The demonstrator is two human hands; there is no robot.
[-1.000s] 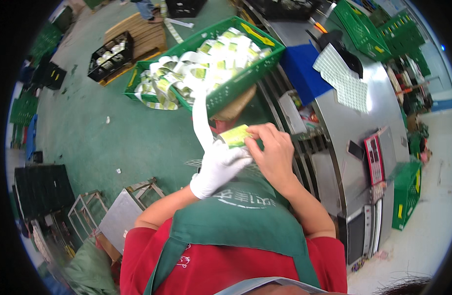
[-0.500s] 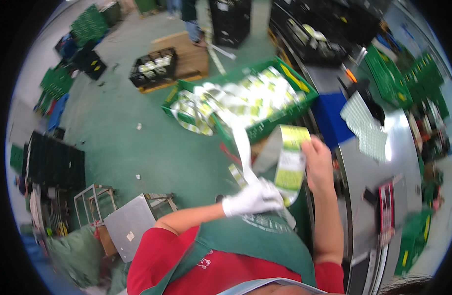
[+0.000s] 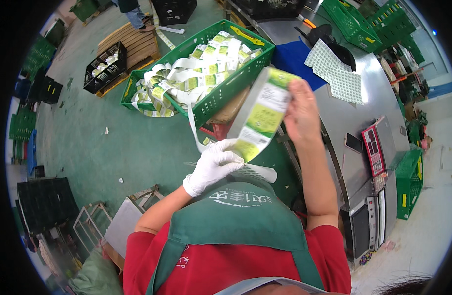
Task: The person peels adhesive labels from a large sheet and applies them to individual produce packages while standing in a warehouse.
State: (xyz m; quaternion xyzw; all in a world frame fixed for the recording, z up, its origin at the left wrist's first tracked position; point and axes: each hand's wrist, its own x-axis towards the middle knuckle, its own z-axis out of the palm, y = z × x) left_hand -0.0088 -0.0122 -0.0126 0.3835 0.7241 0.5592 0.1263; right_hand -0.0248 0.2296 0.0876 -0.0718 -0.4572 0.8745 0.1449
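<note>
A strip of green-and-white labels (image 3: 265, 115) stretches slantwise between my two hands. My left hand (image 3: 213, 166), in a white glove, pinches its lower end between thumb and fingers. At the upper right, my bare right hand (image 3: 303, 110) grips the strip's looped top, slightly blurred. A narrow pale band (image 3: 192, 125) runs from my left hand up to a green crate (image 3: 226, 93). Tangled label strips (image 3: 206, 69) fill that crate, and some hang over its left end. Below my left hand a pale grid-patterned sheet (image 3: 260, 172) lies in front of my apron.
To the right runs a metal table (image 3: 341, 125) with a blue cloth (image 3: 297, 61), a patterned sheet (image 3: 334, 73), a phone (image 3: 354, 143) and a red keypad device (image 3: 373, 150). A black crate (image 3: 105, 69) sits on a wooden pallet (image 3: 132, 42); a person (image 3: 133, 14) stands beyond.
The whole view has shifted, with the crate now further up and left. The label strip, curled before, is now drawn straighter between my hands. My right hand has tilted the strip.
</note>
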